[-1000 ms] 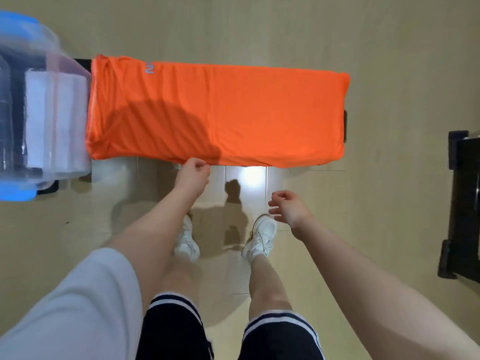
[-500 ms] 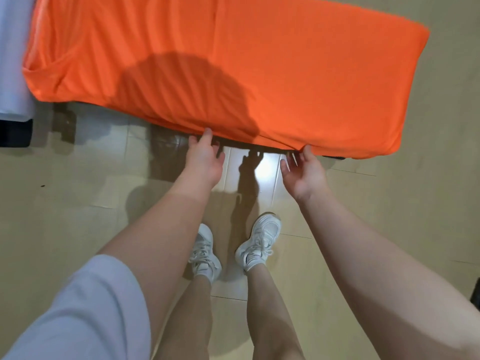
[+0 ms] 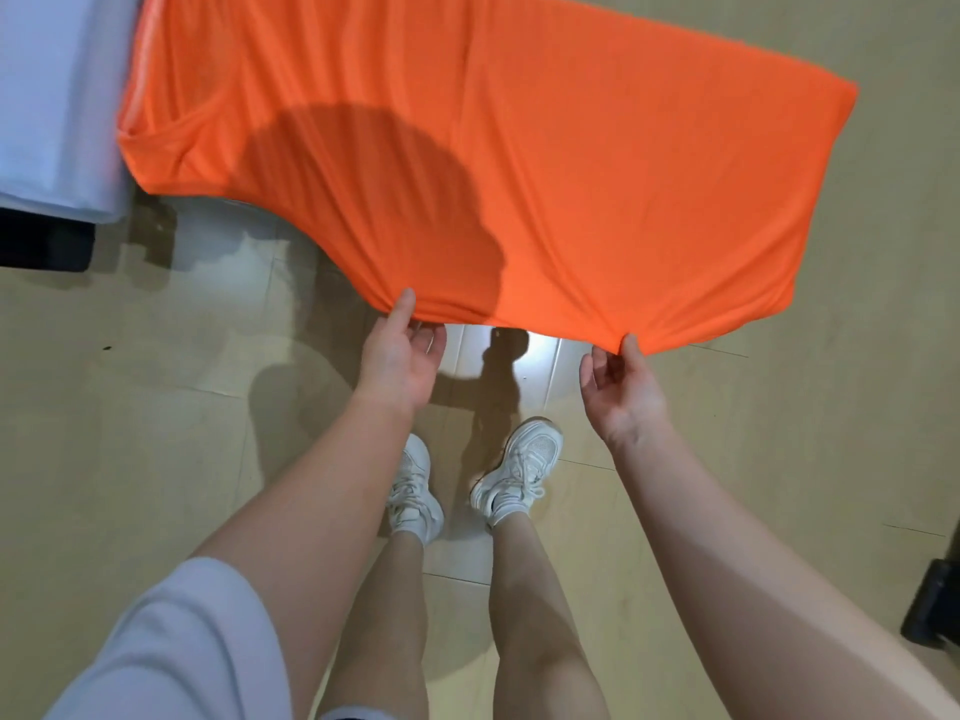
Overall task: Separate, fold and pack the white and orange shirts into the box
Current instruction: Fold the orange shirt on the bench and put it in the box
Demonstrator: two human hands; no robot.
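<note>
orange shirt (image 3: 519,163) is lying spread wide across the upper part of the view, its far side resting flat while its near edge is being lifted off the surface and drawn toward the person, so the cloth is sagging in soft folds between two grip points. left hand (image 3: 400,356) is pinching the near hem a little left of the middle, thumb lying on top of the fabric and the other fingers curling underneath. right hand (image 3: 621,389) is pinching the same hem further to the right, thumb tip and curled fingers meeting on a small peak of cloth, with the corner of the shirt hanging past it. a round shadow is falling across the middle of the orange cloth. white shirt (image 3: 57,96) is sitting folded at the upper left, its edge touching the left end of the orange one, and a dark surface (image 3: 47,246) is showing beneath its near side. below the hands, both bare forearms are reaching forward, a pale sleeve (image 3: 176,646) is covering the left upper arm, and a pair of white sneakers (image 3: 522,470) is standing on the tan tiled floor (image 3: 156,407), where a bright patch of light is reflecting just under the lifted hem. a black object (image 3: 935,605) is sitting at the right edge, too cropped to identify.
</note>
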